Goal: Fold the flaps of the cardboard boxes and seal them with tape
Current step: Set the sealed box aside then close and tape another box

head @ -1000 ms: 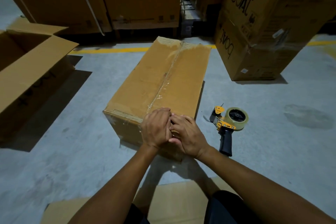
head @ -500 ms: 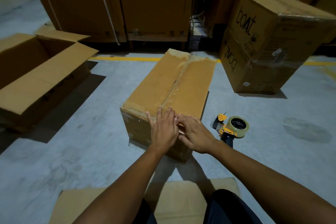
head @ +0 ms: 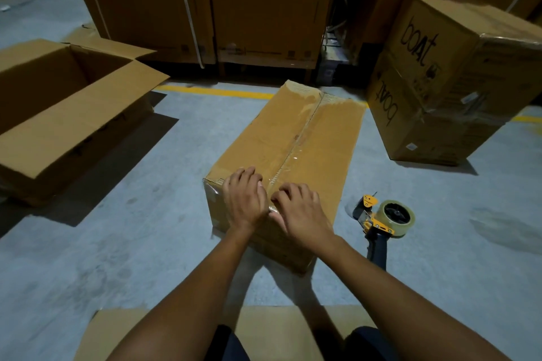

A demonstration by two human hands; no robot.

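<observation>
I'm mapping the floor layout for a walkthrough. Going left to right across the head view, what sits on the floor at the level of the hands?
Open cardboard box → left hand → right hand, both on the taped box → tape dispenser → boxes marked "boat".

Bare forearms, no sleeves, dark navy trousers [head: 366,343] at the knees

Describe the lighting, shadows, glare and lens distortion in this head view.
Head view: dim, warm light; the open box casts a hard dark shadow on the floor. Glare glints off the clear tape on the sealed box near the left hand and right hand. Wide-angle bending tilts the stacked boxes. The tape dispenser looks sharp.
</observation>
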